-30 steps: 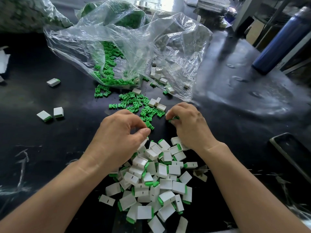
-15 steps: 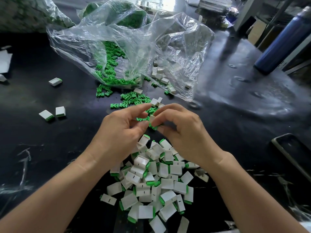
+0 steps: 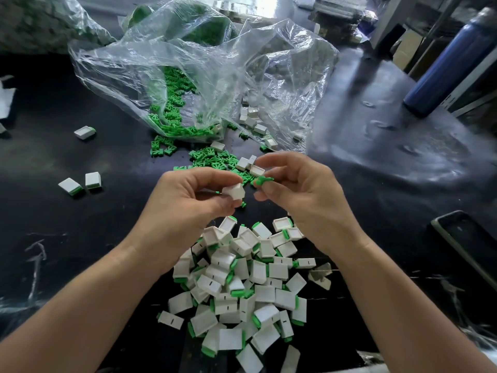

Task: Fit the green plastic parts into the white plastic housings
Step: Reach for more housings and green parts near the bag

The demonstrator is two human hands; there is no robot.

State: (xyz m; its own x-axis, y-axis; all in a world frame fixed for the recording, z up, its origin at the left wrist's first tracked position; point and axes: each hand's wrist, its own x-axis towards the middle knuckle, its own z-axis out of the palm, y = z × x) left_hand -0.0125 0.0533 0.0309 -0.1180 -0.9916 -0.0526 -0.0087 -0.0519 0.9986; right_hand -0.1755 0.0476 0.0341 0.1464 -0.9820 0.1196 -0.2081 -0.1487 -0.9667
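Note:
My left hand (image 3: 188, 208) pinches a white plastic housing (image 3: 235, 191) between thumb and fingers, lifted above the black table. Just to its right, my right hand (image 3: 298, 192) pinches a small green plastic part (image 3: 262, 181). Part and housing are a short gap apart. Loose green parts (image 3: 212, 157) lie scattered behind the hands, with a few empty white housings (image 3: 248, 164) among them. Below my hands sits a pile of fitted white housings with green ends (image 3: 242, 286).
A crumpled clear plastic bag (image 3: 204, 76) holding green parts and white housings lies at the back. Three fitted housings (image 3: 80, 181) lie apart on the left. A blue bottle (image 3: 446, 63) stands at the right rear, and a dark tray edge (image 3: 462, 238) shows at the right.
Both hands rose from the table. The left hand picked up a white housing and the right a green part; they met briefly, and now sit slightly apart.

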